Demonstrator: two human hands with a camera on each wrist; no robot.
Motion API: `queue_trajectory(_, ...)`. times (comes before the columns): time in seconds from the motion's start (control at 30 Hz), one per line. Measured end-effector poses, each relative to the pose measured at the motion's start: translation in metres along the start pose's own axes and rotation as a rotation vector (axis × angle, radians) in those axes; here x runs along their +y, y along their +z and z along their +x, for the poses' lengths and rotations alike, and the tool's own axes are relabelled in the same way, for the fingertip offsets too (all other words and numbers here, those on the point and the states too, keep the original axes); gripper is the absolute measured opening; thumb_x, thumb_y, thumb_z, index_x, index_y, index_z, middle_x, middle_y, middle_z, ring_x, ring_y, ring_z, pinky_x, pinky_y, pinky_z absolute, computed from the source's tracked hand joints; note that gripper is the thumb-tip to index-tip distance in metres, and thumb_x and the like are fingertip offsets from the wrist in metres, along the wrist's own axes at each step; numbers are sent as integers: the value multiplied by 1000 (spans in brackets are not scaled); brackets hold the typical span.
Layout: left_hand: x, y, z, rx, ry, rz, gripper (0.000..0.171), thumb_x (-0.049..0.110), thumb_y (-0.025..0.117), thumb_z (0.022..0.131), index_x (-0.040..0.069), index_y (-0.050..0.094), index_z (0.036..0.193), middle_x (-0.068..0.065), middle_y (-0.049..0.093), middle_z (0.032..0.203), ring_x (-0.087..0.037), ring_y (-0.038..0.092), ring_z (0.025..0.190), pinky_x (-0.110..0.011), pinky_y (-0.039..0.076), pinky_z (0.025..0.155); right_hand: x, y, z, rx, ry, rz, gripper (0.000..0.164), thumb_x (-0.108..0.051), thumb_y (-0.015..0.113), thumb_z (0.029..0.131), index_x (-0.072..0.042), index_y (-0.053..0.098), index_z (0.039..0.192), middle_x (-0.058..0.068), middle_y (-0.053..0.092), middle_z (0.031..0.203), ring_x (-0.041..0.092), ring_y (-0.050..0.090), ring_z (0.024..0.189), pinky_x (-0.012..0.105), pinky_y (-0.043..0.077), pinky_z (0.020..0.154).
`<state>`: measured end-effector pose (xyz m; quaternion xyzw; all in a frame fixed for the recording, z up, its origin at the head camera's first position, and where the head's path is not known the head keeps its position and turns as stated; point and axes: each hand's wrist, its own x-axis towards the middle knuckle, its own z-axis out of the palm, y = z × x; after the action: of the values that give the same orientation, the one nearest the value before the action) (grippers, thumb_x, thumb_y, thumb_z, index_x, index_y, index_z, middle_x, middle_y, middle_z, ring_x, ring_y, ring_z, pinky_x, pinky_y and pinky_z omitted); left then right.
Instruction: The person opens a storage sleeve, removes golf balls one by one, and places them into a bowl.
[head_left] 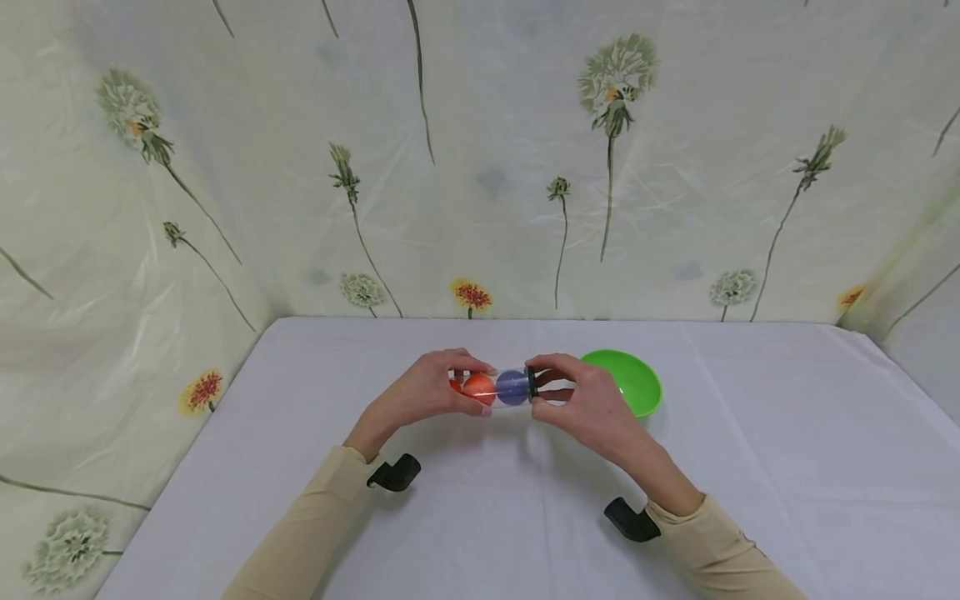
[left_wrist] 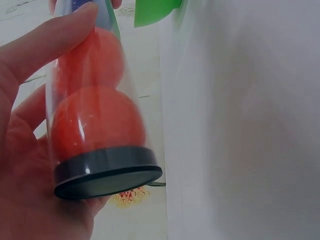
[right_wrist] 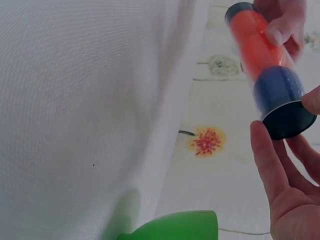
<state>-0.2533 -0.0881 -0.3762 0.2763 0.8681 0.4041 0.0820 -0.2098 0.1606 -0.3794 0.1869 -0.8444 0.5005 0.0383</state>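
A clear plastic tube [left_wrist: 131, 107] is held level above the table in the head view, between both hands. Inside it sit two orange-red balls [left_wrist: 97, 122] and a blue ball [right_wrist: 276, 87], the blue one at the right end. Black caps close both ends; the left cap [left_wrist: 107, 172] shows fully in the left wrist view. My left hand [head_left: 431, 387] grips the tube around its left part, thumb along the wall. With thumb and fingertips, my right hand [head_left: 592, 404] pinches the rim of the right cap [right_wrist: 289, 120].
A green bowl [head_left: 637, 383] stands on the table just behind my right hand, partly covered by it. White cloth spreads over the table [head_left: 480, 517]. A flower-print sheet [head_left: 480, 208] hangs behind and at the sides. Black wrist mounts [head_left: 397, 473] sit by both sleeves.
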Motion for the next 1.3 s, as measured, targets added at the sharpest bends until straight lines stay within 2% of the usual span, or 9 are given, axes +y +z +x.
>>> queue_trajectory(0.63, 0, -2, -2, 3, 10, -17, 46, 28, 87, 75, 22, 72, 118, 7, 62, 97, -17, 52, 94, -35, 48, 77, 1, 0, -1, 6, -10, 49, 43, -1, 70, 80, -9, 64, 122, 5, 64, 117, 19, 64, 102, 28, 54, 82)
queue_trajectory(0.93, 1, -2, -2, 2, 8, -13, 46, 27, 87, 75, 21, 72, 118, 6, 61, 96, -17, 52, 94, -35, 47, 77, 3, 1, -1, 25, -17, 26, 42, -1, 70, 80, -8, 64, 121, 4, 64, 115, 15, 65, 99, 27, 54, 81)
queue_trajectory(1.3, 1, -2, -3, -15, 11, -8, 47, 26, 87, 76, 21, 71, 120, 7, 62, 97, -17, 51, 94, -34, 46, 76, -2, -2, 1, -8, -11, -8, 41, -2, 68, 79, -7, 65, 120, 5, 67, 110, 15, 68, 92, 26, 55, 79)
